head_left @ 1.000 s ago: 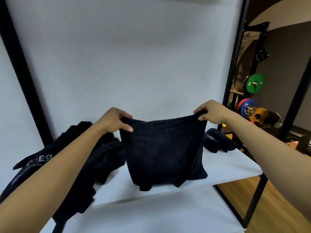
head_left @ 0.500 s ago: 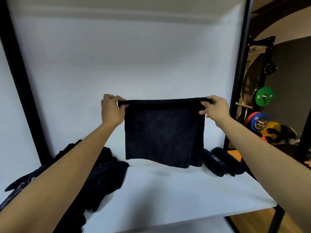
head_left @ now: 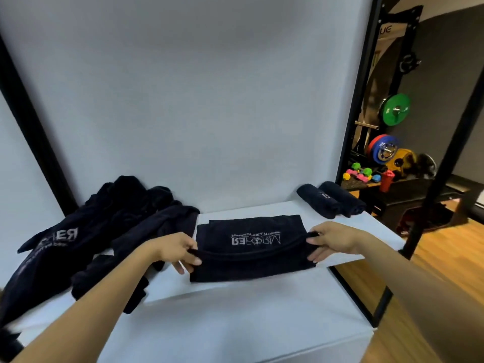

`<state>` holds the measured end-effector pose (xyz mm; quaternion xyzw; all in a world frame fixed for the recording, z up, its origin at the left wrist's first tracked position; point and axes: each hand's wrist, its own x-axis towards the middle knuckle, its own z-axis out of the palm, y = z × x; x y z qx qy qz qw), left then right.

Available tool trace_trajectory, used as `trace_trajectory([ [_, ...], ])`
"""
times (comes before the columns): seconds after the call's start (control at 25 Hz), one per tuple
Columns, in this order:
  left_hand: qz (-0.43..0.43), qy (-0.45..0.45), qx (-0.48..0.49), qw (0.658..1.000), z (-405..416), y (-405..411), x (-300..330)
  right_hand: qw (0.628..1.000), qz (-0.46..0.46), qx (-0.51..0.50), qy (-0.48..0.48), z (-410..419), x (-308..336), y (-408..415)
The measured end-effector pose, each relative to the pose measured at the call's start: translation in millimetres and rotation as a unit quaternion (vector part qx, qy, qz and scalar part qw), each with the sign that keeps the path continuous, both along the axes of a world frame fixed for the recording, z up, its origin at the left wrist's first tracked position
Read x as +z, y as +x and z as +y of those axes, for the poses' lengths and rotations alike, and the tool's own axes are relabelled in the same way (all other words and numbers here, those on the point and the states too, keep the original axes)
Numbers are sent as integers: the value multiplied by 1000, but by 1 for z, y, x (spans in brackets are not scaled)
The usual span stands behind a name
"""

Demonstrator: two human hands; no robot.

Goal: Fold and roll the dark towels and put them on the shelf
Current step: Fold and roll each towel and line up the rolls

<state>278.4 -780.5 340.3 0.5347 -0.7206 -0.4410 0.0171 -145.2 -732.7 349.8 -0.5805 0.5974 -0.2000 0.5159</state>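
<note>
Dark towel (head_left: pixel 251 247) laid flat on white shelf (head_left: pixel 262 292), centre of view, pale lettering facing up and reading upside down to the wearer. Near portion folded over, forming a raised edge across the width.

Left hand (head_left: pixel 178 248) at 9 o'clock of the towel: fingers curled, pinching the left end of the folded edge. Right hand (head_left: pixel 331 239) at 3 o'clock: thumb on top, fingers underneath, pinching the right end of the same edge. Both forearms extended from the bottom corners of the view.

Heap of unfolded dark towels (head_left: pixel 99 231) at 9 o'clock of the flat towel, just beside it, partly hanging over the shelf front. Pale lettering visible on one piece.

Two rolled towels (head_left: pixel 332 200) at 1 o'clock, side by side and touching, at the rear right corner of the shelf against the white back panel (head_left: pixel 196 100).

Black frame posts (head_left: pixel 358 100) on either side of the panel. Weight plates (head_left: pixel 395 108) and small coloured items on a rack beyond the right post, at 2 o'clock. Wooden floor (head_left: pixel 442 252) at 4 o'clock.
</note>
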Motion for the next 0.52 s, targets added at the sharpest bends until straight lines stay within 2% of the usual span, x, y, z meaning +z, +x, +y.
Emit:
trace_trajectory([
  [0.12, -9, 68, 6, 998, 5, -2, 16, 1000, 0, -16, 26, 5, 5, -2],
  [0.2, 32, 55, 62, 996, -2, -6, 22, 998, -2, -59, 0, -6, 14, -2],
  [0.24, 74, 17, 118, 990, -9, -11, 21, 994, -20, -104, -38, -17, 16, -1],
  [0.32, 143, -107, 256, 950, -29, -21, 12, 968, -58, -204, -130, -39, 18, 6],
  [0.36, 128, -176, 298, 930, -35, -27, 6, 958, -46, -230, -164, -46, 18, 13],
  [0.44, 26, -270, 284, 920, -40, -38, -15, 957, 57, -213, -188, -56, 2, 26],
  [0.52, -25, -295, 207, 933, -36, -51, -40, 955, 179, -138, -194, -57, -26, 38],
])
